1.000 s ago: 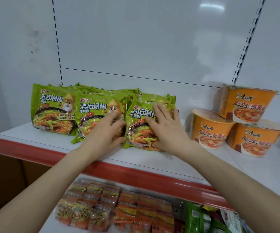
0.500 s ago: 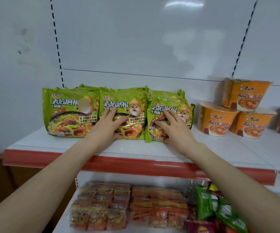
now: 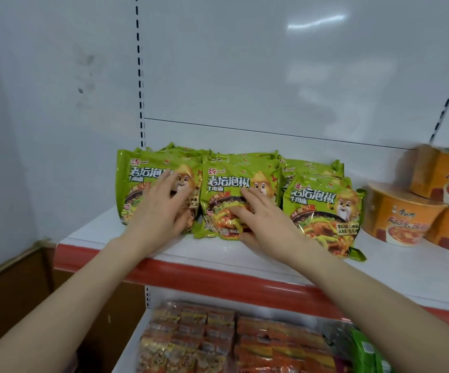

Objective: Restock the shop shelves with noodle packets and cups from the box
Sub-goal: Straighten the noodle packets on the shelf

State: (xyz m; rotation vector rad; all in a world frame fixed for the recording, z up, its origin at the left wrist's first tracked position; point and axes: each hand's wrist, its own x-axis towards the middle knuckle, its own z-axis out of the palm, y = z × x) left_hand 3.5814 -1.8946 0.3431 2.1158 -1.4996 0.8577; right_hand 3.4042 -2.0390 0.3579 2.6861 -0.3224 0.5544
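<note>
Three stacks of green noodle packets lean against the back of the white shelf (image 3: 379, 270). My left hand (image 3: 161, 208) presses flat, fingers spread, on the left green packet (image 3: 137, 181). With straight fingers my right hand (image 3: 263, 222) rests on the front of the middle green packet (image 3: 228, 181), its thumb at the packet's lower edge. The right green packet (image 3: 323, 208) leans forward, its bottom near the shelf's front. Orange noodle cups (image 3: 398, 214) are stacked at the right, one cup (image 3: 441, 170) on top of two.
The shelf has a red front edge strip (image 3: 218, 275). On the lower shelf lie several orange-red packets (image 3: 218, 343) and green packets (image 3: 366, 351). A brown cardboard box (image 3: 10, 278) stands at the lower left. A white back panel with slotted uprights rises behind.
Both hands shifted one stack leftward: the left from the middle packet to the left one, the right from the right packet to the middle one. The right packet now leans forward.
</note>
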